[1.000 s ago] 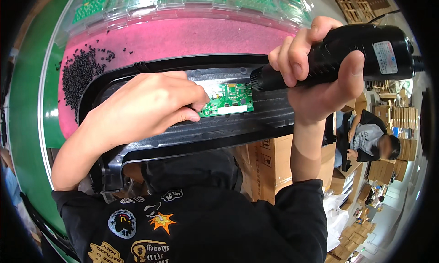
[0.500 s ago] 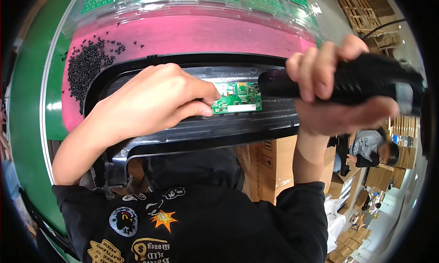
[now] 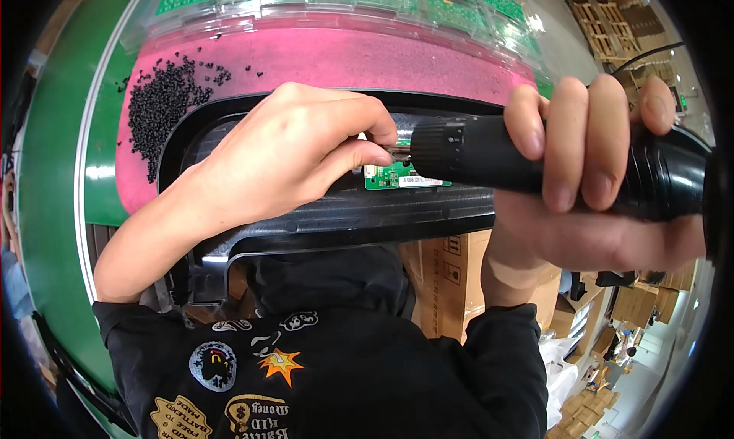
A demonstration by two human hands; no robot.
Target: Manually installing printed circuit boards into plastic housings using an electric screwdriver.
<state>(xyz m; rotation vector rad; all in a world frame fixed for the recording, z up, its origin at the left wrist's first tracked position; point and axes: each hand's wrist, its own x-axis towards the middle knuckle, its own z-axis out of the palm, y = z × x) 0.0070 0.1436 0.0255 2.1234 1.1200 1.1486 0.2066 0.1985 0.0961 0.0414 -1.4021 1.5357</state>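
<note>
My right hand (image 3: 581,164) is wrapped round a black electric screwdriver (image 3: 482,152), held sideways over the work with its head toward the left. A short metal bit (image 3: 399,153) sticks out of that head. My left hand (image 3: 306,141) is pinched closed at the bit's tip; whatever lies between thumb and finger is too small and hidden to make out. Beneath them a green circuit board (image 3: 382,184) with a white label strip lies in a long black plastic housing (image 3: 321,216). The hand and screwdriver cover the board's upper part.
Small black screws (image 3: 164,106) lie heaped on a pink mat (image 3: 321,61) at the left. Clear plastic trays (image 3: 336,15) of green boards line the far side. Cardboard boxes (image 3: 440,286) stand below the housing. A cable (image 3: 650,55) runs at upper right.
My left hand has left the circuit board's left edge and risen to the screwdriver's tip. The screwdriver has come left and nearer the camera, now covering more of the board.
</note>
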